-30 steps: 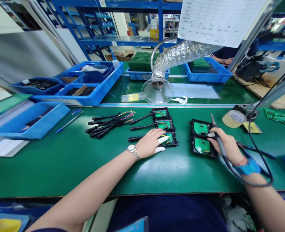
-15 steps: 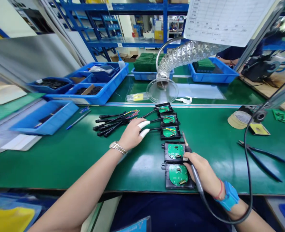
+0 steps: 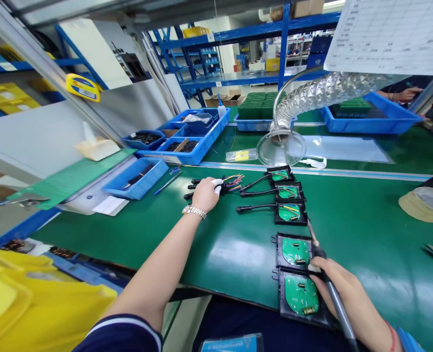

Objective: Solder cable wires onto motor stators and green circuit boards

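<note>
L hand [image 3: 206, 195] is over cable bundle [image 3: 225, 187], wire ends [image 3: 236, 182] just past fingertips; can't tell if grip's closed. R hand [image 3: 348, 288] grips soldering iron [image 3: 334, 294], fingertips at edge of 2 black cases [image 3: 293, 269] w/ green boards [image 3: 296, 250].

Circuit boards [image 3: 296, 251] showing green, housings [image 3: 281, 293] black. Cables [image 3: 258, 192] running black, wire ends [image 3: 234, 183] fanning yellow and red. Finger covers [image 3: 216, 184] showing white. Soldering iron handle [image 3: 336, 300] showing grey. Worktop [image 3: 234, 244] gleaming green. Trays [image 3: 201, 154] showing blue. Duct [image 3: 311, 93] shining silver. Sleeve [image 3: 124, 335] carrying white stripe on navy.
</note>
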`<state>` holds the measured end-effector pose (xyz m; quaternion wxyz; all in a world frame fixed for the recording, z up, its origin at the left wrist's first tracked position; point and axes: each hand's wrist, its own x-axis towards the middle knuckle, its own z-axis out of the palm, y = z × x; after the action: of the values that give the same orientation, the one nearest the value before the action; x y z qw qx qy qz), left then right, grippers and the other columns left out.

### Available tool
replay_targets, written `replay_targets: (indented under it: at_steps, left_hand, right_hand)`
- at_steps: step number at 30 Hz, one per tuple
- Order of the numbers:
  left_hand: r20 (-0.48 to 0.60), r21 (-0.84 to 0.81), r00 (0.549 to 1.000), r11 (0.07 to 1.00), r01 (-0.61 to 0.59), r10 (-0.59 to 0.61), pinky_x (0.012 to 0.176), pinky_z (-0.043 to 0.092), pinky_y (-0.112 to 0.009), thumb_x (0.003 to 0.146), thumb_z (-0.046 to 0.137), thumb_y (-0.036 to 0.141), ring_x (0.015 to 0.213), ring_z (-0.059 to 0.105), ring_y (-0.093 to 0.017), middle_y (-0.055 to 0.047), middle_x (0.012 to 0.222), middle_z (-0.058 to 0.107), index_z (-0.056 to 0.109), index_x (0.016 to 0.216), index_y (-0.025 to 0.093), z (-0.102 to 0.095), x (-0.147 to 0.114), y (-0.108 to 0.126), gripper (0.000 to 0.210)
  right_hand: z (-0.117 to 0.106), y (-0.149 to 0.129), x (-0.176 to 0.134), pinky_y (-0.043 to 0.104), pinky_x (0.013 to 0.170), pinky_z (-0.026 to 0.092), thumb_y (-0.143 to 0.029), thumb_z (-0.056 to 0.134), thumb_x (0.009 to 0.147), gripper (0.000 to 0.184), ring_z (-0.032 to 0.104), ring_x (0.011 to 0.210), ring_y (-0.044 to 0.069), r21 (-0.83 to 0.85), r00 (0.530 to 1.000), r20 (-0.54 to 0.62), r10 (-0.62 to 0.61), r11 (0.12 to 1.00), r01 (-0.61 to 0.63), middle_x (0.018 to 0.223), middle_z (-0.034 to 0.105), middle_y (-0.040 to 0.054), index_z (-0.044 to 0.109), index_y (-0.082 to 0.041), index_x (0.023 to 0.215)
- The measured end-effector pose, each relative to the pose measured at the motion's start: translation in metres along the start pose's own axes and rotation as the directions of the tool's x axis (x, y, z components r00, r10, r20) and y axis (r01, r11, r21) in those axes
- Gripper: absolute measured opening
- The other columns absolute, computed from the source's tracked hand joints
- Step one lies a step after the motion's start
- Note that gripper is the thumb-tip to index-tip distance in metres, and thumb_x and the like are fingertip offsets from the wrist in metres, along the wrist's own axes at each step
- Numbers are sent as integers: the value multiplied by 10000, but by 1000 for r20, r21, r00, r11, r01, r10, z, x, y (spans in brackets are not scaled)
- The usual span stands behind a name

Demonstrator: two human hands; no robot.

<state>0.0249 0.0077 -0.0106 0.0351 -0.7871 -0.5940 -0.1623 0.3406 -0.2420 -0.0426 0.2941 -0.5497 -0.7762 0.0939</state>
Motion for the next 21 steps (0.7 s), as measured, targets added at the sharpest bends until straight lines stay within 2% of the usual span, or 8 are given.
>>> replay_targets:
  at_steps: [3,6,10,12,14,17,21]
  left_hand:
    - [27,0,999,999,37,-37,883,414,-350,829,396,184,981,539,-243,-92,1050,608,613,1095,177,-2,12,-2,343]
    - [103,-6,991,997,82,-81,871,425,-350,816,428,205,968,566,-250,-110,1075,614,596,1128,159,-2,28,-12,357]
    - [259,-48,963,995,87,-71,820,454,-318,743,538,224,888,610,-240,-77,977,672,649,1049,187,0,45,-22,328]
    - [298,-80,953,994,73,-46,794,463,-286,718,559,208,847,621,-215,-42,917,689,671,989,216,3,47,-23,294]
    - [290,-105,956,992,71,-37,788,465,-269,702,567,188,841,620,-201,-32,907,689,677,941,213,5,46,-23,265]
    - [211,-131,975,987,93,-64,799,469,-288,712,560,191,849,613,-204,-54,924,675,647,959,176,3,40,-25,262]
    - [34,-195,993,974,117,-113,869,448,-320,801,479,260,912,582,-185,-69,1074,607,515,1166,163,-21,31,-32,379]
  right_hand:
    - [1,0,-5,265,661,503,-179,471,856,262,607,753,151,-21,999,-35,-2,1000,1,894,602,65,435,-191,1115]
    - [2,-1,-6,261,700,512,-184,478,853,271,619,797,155,-30,998,-66,-13,999,11,930,607,72,437,-185,1121]
    - [2,-3,-5,260,709,516,-193,488,849,239,623,807,159,-48,996,-91,-1,999,-4,919,613,67,462,-184,1087]
    - [2,-3,-5,259,701,517,-195,493,847,240,623,803,159,-54,994,-107,-6,999,0,916,613,68,463,-182,1085]
    - [3,-3,-5,260,697,517,-195,497,845,241,622,800,160,-52,993,-115,-10,999,4,917,612,71,464,-178,1083]
    - [2,-3,-6,261,693,516,-185,503,840,236,618,795,160,-30,994,-114,-2,1000,-1,914,608,73,465,-177,1072]
    - [0,-5,-4,261,684,511,-152,501,834,240,610,778,154,36,996,-83,23,999,-20,891,600,65,461,-186,1068]
